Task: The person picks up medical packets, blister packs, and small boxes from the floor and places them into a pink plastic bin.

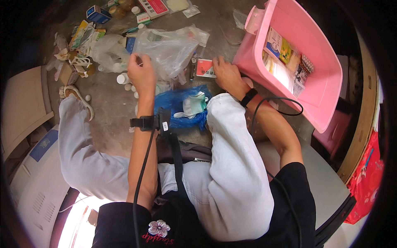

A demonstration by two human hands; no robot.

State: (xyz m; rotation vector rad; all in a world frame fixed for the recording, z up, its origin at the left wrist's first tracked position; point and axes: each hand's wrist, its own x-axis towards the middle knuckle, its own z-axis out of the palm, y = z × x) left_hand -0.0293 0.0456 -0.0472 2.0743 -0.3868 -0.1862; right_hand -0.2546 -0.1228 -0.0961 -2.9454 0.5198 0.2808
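My left hand [141, 76] is closed in a pinch at the left edge of a clear plastic bag [171, 51]. A small whitish bit shows at its fingertips, too little to name. My right hand [228, 75] has its fingers closed on the right end of a small red and white box [205, 68] on the floor. Just left of that box stands a dark, slim cylinder [193, 69]. Nearer to me, a blue plastic bag [182, 120] lies spread between my legs, with a white and green crumpled piece [194, 104] on it.
A pink plastic tub [308, 97] at the right leans open toward me, holding boxes and a blister pack [307, 63]. White bottles [123, 78], another clear bag [109, 53], a blue box [98, 15] and packets [82, 35] crowd the far left. A cable runs along each forearm.
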